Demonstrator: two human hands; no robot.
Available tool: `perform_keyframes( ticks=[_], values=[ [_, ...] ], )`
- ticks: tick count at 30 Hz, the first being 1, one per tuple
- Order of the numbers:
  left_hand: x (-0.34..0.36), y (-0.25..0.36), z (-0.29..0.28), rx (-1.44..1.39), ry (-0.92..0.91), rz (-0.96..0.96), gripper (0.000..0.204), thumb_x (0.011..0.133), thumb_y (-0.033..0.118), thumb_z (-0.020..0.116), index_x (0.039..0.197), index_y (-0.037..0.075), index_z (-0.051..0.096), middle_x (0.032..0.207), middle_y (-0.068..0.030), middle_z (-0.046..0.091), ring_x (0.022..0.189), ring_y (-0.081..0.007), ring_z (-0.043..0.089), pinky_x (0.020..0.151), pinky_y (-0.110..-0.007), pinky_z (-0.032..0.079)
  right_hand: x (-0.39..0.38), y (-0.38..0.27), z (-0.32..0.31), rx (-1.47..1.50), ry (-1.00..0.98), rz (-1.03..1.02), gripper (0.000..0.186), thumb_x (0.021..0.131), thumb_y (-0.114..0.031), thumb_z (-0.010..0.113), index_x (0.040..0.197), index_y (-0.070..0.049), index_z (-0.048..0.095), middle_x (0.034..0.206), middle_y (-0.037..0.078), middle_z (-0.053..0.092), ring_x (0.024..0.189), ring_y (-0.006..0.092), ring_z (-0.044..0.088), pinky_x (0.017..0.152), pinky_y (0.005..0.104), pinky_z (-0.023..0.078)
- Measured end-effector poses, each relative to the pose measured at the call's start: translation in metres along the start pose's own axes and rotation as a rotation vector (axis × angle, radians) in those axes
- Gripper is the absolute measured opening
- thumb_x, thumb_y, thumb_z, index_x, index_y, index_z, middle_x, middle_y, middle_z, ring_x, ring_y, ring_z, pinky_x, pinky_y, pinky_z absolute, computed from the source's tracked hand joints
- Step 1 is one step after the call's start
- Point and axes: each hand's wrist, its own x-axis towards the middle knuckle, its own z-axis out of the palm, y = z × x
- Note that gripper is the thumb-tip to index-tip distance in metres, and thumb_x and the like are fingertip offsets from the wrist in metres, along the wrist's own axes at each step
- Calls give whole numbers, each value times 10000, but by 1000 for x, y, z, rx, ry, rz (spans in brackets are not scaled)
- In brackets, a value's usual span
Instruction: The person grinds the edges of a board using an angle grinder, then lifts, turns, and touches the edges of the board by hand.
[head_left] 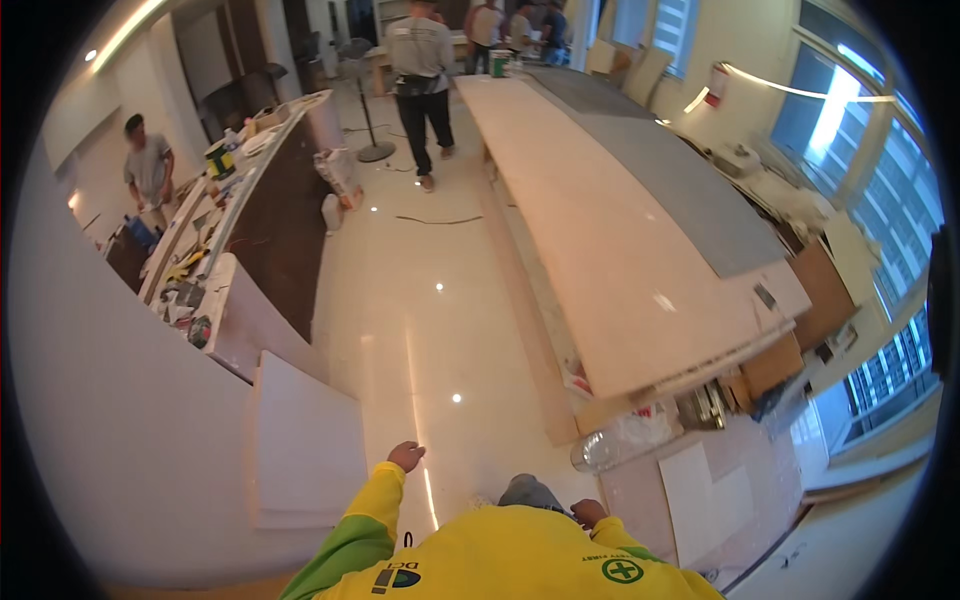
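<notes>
My left hand point(406, 456) shows at the end of a yellow and green sleeve, low in the picture over the glossy white floor point(420, 320). Its fingers look curled and nothing is in it. My right hand point(588, 513) sits close to my body by my yellow shirt, fingers folded, holding nothing that I can see. Both hands are small and partly hidden by the sleeves.
A long pale board point(610, 240) lies on stacked material at right. White panels point(305, 440) lean against the curved white wall at left. A cluttered counter point(215, 215) runs along the left, with a person point(150, 170) behind it. Another person point(423, 85) walks away ahead, near a fan stand point(368, 110).
</notes>
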Motion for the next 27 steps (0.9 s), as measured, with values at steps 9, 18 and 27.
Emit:
perform_keyframes(
  ticks=[9,18,27],
  values=[
    [43,-81,-70,-278,-100,-176,609,899,515,508,1186,-11,618,1103,-191,673,940,-381,641,888,-448,480,218,-24,-178,170,-122,-166,129,814,-115,604,872,-30,683,789,119,688,611,254,687,543,390,538],
    [-20,-221,-192,95,-291,-300,425,778,209,745,1137,82,557,1000,-149,682,957,-361,654,793,-470,529,472,-32,-336,242,-124,-60,202,945,-151,497,945,-33,662,915,85,692,736,191,689,540,340,543],
    [82,-246,-243,-132,-205,-316,250,855,281,604,1006,82,609,928,-161,675,930,-375,650,774,-482,511,539,-154,-565,1142,178,90,200,889,-240,555,942,-54,606,836,51,640,643,148,601,494,280,471]
  ],
)
